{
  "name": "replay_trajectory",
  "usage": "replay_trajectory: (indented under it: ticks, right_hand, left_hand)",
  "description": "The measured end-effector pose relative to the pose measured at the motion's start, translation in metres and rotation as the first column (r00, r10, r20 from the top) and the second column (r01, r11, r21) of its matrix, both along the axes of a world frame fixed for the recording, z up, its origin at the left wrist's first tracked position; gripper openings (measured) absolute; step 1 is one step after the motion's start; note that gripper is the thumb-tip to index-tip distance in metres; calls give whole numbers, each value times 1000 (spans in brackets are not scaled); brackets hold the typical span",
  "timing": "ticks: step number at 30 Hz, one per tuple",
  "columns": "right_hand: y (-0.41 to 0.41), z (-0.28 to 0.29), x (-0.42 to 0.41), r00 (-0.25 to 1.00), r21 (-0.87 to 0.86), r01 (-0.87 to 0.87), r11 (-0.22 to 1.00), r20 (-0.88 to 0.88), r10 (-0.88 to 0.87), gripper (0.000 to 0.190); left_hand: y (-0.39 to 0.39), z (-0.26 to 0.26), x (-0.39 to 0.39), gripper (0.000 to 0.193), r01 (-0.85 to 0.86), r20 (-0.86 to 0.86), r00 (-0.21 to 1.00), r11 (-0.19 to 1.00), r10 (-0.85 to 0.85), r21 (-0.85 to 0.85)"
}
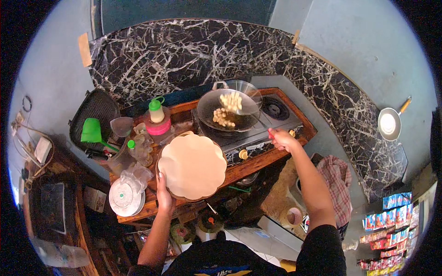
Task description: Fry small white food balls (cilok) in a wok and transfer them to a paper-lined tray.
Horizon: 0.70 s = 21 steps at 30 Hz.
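My left hand [165,195] holds a round plate by its left edge, a scalloped sheet of brown paper [192,165] lying on it. My right hand [282,139] grips the red handle of a metal skimmer [247,107]. Pale cubed pieces of food [231,101] rest on the skimmer, above the dark wok [207,107]. More browned cubes [223,118] are lower in the wok, over dark oil. The wok sits on the left burner of a gas stove [238,136]. What the cubes are made of, I cannot tell.
Left of the plate stand a squeeze bottle with a green cap [156,112], a pink-banded container [159,128], a green spatula [92,130] among utensils, and a white lidded container [123,197]. The right burner [275,108] is uncovered. A checked cloth [335,186] hangs beside my right arm.
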State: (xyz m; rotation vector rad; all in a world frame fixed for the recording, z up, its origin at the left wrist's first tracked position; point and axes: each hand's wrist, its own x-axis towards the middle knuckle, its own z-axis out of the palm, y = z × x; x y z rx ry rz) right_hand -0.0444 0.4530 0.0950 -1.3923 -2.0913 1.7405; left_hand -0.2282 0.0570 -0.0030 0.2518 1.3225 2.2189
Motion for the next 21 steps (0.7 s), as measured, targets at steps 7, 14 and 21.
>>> replay_trajectory:
  ticks: [7,14,21]
  right_hand:
    - [-11,3,2,999,42,-2,999,36,1,36]
    - [-18,-5,-1,1000,-18,-12,1000,7,12,36]
    - [-19,16,-2,997,72,16,997,-70,-10,38]
  left_hand:
    - [9,1,-5,72,11,4,1000,1000,-11,-4]
    - [6,-8,-10,65,19,9,1000,1000,-19,7]
    - [5,-3,-11,64,34,30,999,999,-35,34]
